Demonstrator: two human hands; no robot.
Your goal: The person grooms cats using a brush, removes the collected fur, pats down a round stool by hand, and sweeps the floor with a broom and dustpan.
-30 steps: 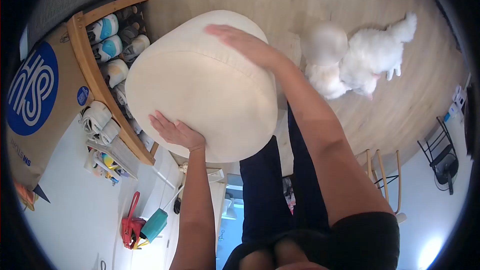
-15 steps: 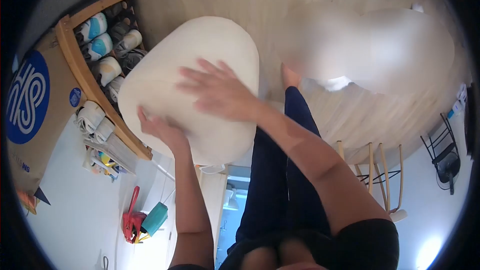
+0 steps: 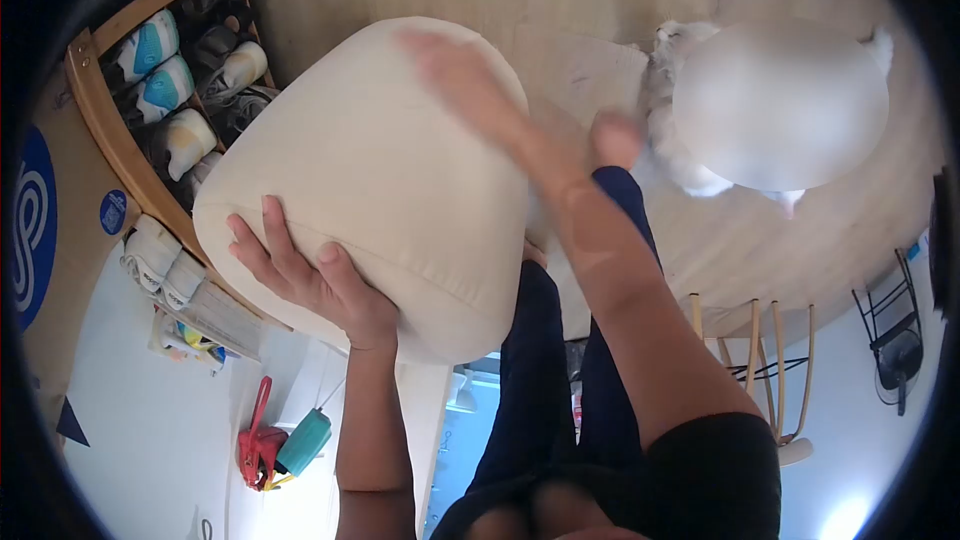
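A large cream fabric pouf (image 3: 390,140) with rounded corners and a seam along its side stands before me, beside the wooden rack. My left hand (image 3: 315,280) rests on its near left side, fingers spread and the thumb apart. Over the far right part of the pouf is my right hand (image 3: 455,75), smeared by motion. Whether those fingers touch the fabric, or how they are bent, does not show clearly.
At the left a wooden shoe rack (image 3: 125,155) holds several shoes, with a brown paper bag (image 3: 75,240) alongside. A white furry animal (image 3: 680,135), partly blurred out, lies on the floor at the right. Chair legs (image 3: 755,350) and a black folding chair (image 3: 890,330) are farther right.
The pouf has shifted slightly left and turned, showing its seam. My left hand has moved down the side and spread its fingers. The right hand has swung away toward the far edge.
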